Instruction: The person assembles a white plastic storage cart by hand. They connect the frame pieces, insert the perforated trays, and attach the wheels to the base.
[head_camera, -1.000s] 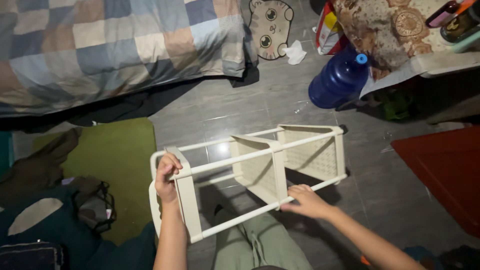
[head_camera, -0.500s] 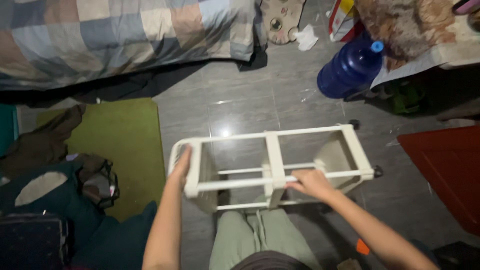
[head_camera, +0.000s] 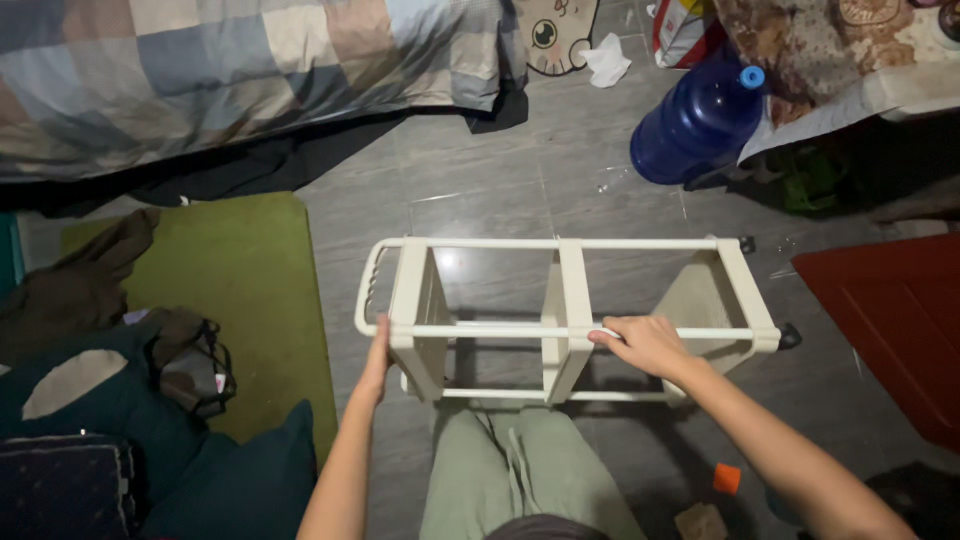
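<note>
A cream plastic rack (head_camera: 575, 285) with three shelf trays and thin white poles lies on its side over the grey tiled floor, in front of my knees. Small black wheels show at its right end. My left hand (head_camera: 378, 355) rests flat against the left shelf tray near the rack's curved handle. My right hand (head_camera: 645, 344) is closed around the near white pole, just right of the middle tray. My legs in light green trousers (head_camera: 515, 470) are below the rack.
A bed with a checked blanket (head_camera: 240, 70) lies at the top left, a green mat (head_camera: 245, 290) and dark cushions and clothes at the left. A large blue water bottle (head_camera: 700, 120) lies at the upper right, a red mat (head_camera: 890, 320) at the right. A small orange object (head_camera: 727, 478) lies by my right arm.
The rack has been turned from a tilted diagonal to lie level and square across my view. My right hand went from the lower pole to the near top pole; my left hand slid down the left tray.
</note>
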